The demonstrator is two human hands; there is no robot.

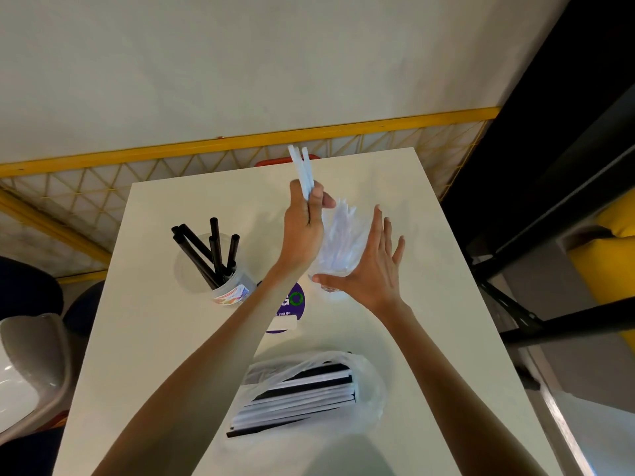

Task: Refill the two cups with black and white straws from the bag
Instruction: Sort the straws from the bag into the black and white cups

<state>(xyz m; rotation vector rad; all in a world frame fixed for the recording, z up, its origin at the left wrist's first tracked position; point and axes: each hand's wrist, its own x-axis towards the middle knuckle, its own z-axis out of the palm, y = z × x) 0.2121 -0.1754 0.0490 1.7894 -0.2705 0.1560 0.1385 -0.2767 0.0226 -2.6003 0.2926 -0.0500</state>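
The left arm covers part of the purple sticker. The clear cup looks blurry and faint.

White table; pale wall; yellow rail; grey chair at left.

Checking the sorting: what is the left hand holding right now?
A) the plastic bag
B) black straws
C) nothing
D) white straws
D: the left hand grips a few white straws, raised above the clear cup with other white ones.
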